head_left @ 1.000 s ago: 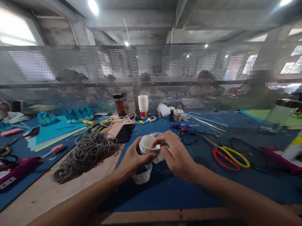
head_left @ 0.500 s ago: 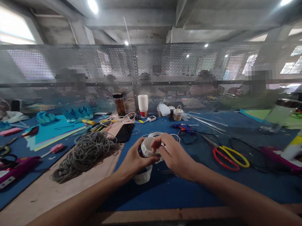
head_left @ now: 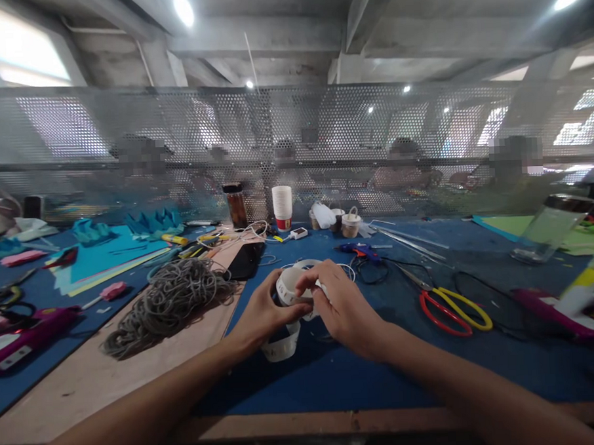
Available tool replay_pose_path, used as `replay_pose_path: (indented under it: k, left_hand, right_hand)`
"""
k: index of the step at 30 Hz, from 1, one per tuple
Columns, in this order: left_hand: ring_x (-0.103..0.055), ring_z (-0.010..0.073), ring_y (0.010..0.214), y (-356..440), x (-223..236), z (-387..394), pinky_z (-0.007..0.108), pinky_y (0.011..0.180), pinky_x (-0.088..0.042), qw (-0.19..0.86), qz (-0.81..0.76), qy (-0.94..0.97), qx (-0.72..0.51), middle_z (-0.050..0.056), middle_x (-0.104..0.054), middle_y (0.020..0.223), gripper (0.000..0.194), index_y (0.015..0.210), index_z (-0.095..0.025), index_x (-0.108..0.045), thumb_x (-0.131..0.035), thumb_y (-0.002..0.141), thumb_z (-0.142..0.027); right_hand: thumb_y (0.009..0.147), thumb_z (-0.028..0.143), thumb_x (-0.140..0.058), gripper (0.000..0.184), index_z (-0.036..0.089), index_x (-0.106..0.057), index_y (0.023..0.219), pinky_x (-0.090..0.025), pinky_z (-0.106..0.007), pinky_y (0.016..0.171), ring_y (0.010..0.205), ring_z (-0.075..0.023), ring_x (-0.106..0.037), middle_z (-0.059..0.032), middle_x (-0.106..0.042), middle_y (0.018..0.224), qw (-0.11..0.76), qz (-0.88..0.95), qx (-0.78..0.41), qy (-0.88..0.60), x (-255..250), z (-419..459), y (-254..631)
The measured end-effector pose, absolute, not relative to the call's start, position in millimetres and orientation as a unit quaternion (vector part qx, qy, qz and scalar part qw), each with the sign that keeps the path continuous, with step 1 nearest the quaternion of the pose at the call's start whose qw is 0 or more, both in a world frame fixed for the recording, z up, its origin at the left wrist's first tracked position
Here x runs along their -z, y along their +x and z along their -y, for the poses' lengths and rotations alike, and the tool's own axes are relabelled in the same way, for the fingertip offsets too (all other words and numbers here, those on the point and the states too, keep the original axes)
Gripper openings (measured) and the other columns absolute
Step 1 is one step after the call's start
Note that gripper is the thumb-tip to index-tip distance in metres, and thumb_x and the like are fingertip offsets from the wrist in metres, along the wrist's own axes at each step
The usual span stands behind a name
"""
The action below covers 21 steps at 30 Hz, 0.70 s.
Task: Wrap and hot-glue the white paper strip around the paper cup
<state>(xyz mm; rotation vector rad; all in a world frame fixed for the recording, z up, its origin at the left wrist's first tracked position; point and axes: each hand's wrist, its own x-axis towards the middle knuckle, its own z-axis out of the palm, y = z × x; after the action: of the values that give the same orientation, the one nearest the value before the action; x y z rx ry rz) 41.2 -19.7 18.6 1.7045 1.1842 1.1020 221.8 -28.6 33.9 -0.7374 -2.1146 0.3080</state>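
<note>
Around the left side of a white rolled strip with dark printed marks [head_left: 286, 282], my left hand [head_left: 266, 309] curls its fingers and thumb. It grips the roll slightly above the table; the frames do not settle exactly what kind of strip it is. My right hand [head_left: 337, 303] is closed at the roll's right side, its bent fingertips at the rim. What those fingertips pinch, if anything, is hidden. Below my left hand, a marked white band [head_left: 281, 349] loops close to the blue tabletop [head_left: 304, 393]. Behind my hands lies a thin white cable [head_left: 349, 271].
A grey cord heap [head_left: 175, 303] and a black phone [head_left: 247, 261] are on the left. Red-and-yellow scissors [head_left: 453, 307], a blue glue gun [head_left: 360, 249] and a glass jar [head_left: 548, 231] are rightward. Stacked paper cups [head_left: 282, 209] stand before a perforated screen [head_left: 313, 136]; people sit behind.
The rolled strip is tilted slightly differently, and my right fingers have shifted a little at its rim. My left hand keeps its grip.
</note>
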Motion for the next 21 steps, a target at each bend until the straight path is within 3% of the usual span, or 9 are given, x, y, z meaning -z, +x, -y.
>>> replay_pose_path:
  k: [15,21]
  left_hand:
    - [-0.057,0.0155,0.077,40.1,-14.1,17.3,0.025,0.068,-0.047,0.404,-0.443,0.669,-0.439,0.0,-0.062,0.089,0.049,0.104,-0.016,-0.055,-0.081,0.068,-0.038]
    - [-0.057,0.0167,0.081,40.0,-16.7,19.5,0.026,0.071,-0.048,0.37,-0.441,0.697,-0.427,0.0,-0.063,0.09,0.05,0.105,-0.016,-0.057,-0.082,0.066,-0.035]
  right_hand:
    - [0.089,0.0,-0.043,0.029,0.02,-0.057,0.105,-0.042,-0.037,0.094,0.105,-0.0211,-0.053,-0.0063,-0.061,0.106,0.44,0.839,-0.121,-0.296,-32.4,30.1,221.6]
    - [0.091,0.002,-0.04,0.027,0.021,-0.057,0.101,-0.043,-0.036,0.092,0.101,-0.0188,-0.057,-0.0038,-0.064,0.102,0.423,0.826,-0.192,-0.319,-32.2,26.7,219.9]
